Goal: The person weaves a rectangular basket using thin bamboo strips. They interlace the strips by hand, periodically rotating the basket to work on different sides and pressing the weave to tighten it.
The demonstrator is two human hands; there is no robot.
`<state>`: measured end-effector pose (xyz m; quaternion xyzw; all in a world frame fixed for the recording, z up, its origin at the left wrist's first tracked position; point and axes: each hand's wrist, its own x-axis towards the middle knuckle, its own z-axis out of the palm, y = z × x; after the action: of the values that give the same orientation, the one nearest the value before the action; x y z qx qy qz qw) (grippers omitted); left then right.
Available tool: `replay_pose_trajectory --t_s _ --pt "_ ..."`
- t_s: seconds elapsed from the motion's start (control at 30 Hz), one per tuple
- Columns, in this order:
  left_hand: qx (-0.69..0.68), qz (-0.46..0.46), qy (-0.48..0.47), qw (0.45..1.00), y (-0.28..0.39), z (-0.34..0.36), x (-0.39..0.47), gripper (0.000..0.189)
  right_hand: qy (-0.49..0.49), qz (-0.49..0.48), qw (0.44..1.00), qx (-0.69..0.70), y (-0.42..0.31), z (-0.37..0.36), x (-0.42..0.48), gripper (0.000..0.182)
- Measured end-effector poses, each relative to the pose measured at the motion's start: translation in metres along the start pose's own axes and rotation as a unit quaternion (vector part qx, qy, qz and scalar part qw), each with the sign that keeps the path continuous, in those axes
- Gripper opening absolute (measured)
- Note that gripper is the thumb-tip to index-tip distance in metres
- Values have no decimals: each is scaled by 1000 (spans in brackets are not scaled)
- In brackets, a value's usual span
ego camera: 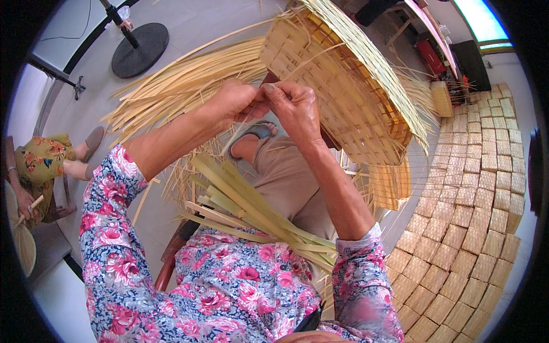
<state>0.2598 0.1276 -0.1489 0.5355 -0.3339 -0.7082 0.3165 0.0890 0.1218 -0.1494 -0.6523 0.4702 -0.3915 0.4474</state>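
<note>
My left hand (240, 100) and my right hand (298, 103) meet in front of me, fingertips close together. Both are pinched on a thin pale strip (315, 58), which runs from the right fingers up across a woven basket (334, 98). The fingers hide the part of the strip between them. The basket lies tilted just beyond my right hand, its plaited wall facing me and a fringed edge of pale strips (373, 47) along its far side. Across my lap rests a bundle of broad green-yellow strips (240, 201).
Long split strips (193, 81) are spread on the floor ahead, with scraps by my sandalled foot (253, 135). Rows of small woven boxes (463, 231) cover the floor at right. A round black stand base (140, 49) stands upper left. At left another person's hand (25, 203) holds a fan.
</note>
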Motion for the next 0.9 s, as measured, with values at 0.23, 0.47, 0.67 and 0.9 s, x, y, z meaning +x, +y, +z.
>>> replay_pose_trajectory --t_s 0.23,0.47,0.67,0.9 --pt "-115 36 -9 993 -6 11 -3 17 26 -57 998 -21 -13 -3 -1 16" --pt "339 475 55 810 -15 -20 -10 16 -21 -35 996 75 -15 -9 12 20" --pt "498 573 76 647 -3 -28 -22 15 -58 38 985 157 -27 -14 10 23" --pt "176 318 28 931 -9 -8 -15 22 3 -24 998 58 -31 -11 10 23"
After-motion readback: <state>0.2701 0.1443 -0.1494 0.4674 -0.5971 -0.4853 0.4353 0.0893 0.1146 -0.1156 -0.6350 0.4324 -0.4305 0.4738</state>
